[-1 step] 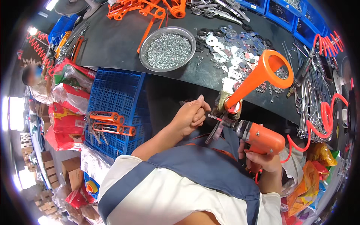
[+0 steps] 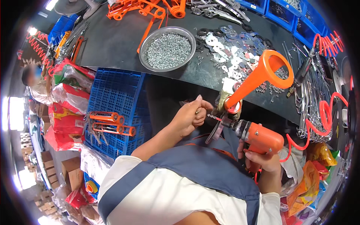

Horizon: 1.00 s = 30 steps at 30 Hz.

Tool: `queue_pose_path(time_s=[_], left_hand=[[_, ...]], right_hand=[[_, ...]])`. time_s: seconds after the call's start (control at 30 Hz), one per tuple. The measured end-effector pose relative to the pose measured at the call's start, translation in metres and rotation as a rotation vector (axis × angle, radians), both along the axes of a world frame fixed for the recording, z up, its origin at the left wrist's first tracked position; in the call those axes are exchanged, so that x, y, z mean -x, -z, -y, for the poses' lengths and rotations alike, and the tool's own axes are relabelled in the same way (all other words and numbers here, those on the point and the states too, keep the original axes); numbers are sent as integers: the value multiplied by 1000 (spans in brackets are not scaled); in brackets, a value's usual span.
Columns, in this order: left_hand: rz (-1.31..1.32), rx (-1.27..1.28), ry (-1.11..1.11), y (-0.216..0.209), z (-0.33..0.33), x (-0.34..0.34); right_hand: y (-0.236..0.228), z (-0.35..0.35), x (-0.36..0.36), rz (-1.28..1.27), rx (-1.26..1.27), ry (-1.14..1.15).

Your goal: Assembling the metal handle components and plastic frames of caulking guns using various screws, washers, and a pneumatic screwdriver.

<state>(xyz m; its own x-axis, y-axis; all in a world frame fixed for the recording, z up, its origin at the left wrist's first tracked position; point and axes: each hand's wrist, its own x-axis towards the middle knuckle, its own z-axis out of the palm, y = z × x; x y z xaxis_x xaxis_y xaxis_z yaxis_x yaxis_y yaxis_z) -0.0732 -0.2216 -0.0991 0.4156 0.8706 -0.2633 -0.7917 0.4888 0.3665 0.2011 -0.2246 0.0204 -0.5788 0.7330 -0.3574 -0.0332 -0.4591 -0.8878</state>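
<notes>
My right hand is wrapped round the grip of an orange air-powered screwdriver, its bit pointing left. The bit's tip is close to a small fixture at the table edge, where an orange handle-shaped part stands tilted, its large ring end up. Below it hangs a flat metal piece. Just left of the bit, my left hand is closed, fingers curled and forefinger reaching toward the tip. A small shiny bit of metal shows between its fingers; what it is cannot be made out.
A steel bowl of screws sits on the dark table. Loose washers and plates lie right of it, orange frames behind. Blue crates with finished-looking orange parts stand left. Bent metal rods and a red coiled hose are right.
My left forefinger has stretched slightly toward the bit, and a small shiny piece now shows in that hand. The screwdriver has shifted very slightly left.
</notes>
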Motion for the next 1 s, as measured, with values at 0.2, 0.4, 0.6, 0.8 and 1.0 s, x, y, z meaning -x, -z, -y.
queue_pose_path(time_s=[0.2, 0.4, 0.6, 0.8, 1.0], left_hand=[[-346, 207, -86, -44, 2, -7], [-323, 179, -58, -48, 6, -3], [-198, 77, -18, -29, 11, -5], [-317, 94, -62, -38, 9, -18], [-437, 82, -111, -40, 9, -23]], right_hand=[[8, -2, 4, -18, 4, 10], [6, 0, 7, -71, 56, 48], [11, 4, 5, -106, 48, 51], [14, 5, 5, -102, 50, 4], [10, 9, 9, 17, -60, 17]])
